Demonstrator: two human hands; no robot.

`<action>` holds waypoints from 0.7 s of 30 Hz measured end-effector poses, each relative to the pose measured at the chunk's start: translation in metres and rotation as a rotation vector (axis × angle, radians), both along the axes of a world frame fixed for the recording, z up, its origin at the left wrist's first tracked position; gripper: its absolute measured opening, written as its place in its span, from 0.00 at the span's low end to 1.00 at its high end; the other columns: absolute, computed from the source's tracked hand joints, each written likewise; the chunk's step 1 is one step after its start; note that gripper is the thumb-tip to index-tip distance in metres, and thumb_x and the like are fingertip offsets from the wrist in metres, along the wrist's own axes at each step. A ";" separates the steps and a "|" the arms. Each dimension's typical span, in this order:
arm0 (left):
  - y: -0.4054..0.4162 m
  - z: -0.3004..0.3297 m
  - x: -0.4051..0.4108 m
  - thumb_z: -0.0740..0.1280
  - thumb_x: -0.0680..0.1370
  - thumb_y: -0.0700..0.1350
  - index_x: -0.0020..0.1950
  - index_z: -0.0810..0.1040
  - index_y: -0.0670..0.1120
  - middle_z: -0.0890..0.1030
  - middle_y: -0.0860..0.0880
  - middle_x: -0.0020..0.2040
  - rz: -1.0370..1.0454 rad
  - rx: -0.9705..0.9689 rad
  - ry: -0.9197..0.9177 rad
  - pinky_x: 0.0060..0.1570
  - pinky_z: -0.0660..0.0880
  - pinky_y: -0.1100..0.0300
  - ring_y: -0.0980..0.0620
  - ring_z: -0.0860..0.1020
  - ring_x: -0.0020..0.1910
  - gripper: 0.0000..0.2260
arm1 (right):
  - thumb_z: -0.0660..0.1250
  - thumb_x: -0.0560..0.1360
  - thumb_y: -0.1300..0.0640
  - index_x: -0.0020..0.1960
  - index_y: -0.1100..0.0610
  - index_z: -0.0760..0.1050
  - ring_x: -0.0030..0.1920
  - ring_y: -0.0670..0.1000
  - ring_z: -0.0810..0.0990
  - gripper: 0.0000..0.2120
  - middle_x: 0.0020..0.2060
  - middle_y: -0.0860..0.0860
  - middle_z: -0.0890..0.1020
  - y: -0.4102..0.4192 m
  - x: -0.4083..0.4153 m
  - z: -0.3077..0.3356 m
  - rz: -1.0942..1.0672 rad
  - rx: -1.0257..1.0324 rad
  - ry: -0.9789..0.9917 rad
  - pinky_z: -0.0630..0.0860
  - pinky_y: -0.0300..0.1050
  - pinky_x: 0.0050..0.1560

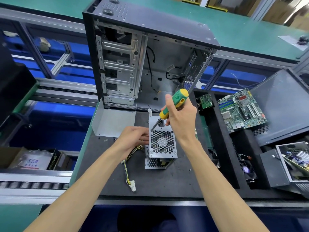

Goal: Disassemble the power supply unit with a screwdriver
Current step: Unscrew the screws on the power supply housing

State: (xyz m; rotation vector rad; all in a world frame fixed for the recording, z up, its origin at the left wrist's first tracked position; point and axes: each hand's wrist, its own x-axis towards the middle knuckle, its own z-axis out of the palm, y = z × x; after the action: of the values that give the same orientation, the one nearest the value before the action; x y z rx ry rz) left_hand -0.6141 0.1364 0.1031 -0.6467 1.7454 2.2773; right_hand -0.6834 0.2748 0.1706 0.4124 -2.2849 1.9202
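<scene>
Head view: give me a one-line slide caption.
Right hand drives a screwdriver into the power supply's top-left fan-grille corner while the left hand steadies it.

My screwdriver (pixel 173 103) has a glossy green-and-yellow plastic handle and a bare steel shaft. The power supply (pixel 161 148) is dull perforated sheet metal (lightly scuffed), on a matt black mat (pixel 167 185).

A single wide-angle head-worn camera looks steeply forward and down from close above both forearms onto the dark grey work mat (pixel 167 185), the gripped green-and-yellow screwdriver (pixel 173 102) near centre.
</scene>
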 end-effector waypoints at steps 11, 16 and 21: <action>0.001 -0.001 -0.002 0.63 0.80 0.38 0.48 0.82 0.34 0.85 0.37 0.46 0.025 0.022 0.012 0.40 0.80 0.59 0.46 0.82 0.41 0.10 | 0.72 0.74 0.51 0.46 0.52 0.72 0.33 0.53 0.79 0.10 0.37 0.49 0.77 -0.003 0.002 0.044 0.217 0.522 0.185 0.80 0.57 0.34; -0.001 0.000 0.003 0.69 0.77 0.39 0.51 0.81 0.38 0.83 0.34 0.49 -0.107 0.014 -0.002 0.47 0.78 0.54 0.43 0.81 0.46 0.06 | 0.70 0.76 0.54 0.53 0.52 0.65 0.33 0.58 0.83 0.15 0.34 0.52 0.82 -0.009 0.006 0.074 0.261 0.766 0.173 0.82 0.58 0.35; 0.002 -0.002 0.003 0.72 0.76 0.37 0.69 0.74 0.38 0.82 0.37 0.59 -0.118 -0.078 -0.053 0.56 0.78 0.50 0.39 0.81 0.57 0.22 | 0.50 0.84 0.40 0.56 0.57 0.69 0.34 0.58 0.77 0.21 0.42 0.54 0.80 -0.018 0.000 0.093 0.214 1.092 0.268 0.72 0.52 0.32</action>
State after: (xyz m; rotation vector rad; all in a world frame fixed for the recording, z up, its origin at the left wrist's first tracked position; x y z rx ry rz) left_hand -0.6108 0.1388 0.1015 -0.5955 1.8050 2.1045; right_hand -0.6834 0.2571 0.2636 0.9505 -2.9338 0.4139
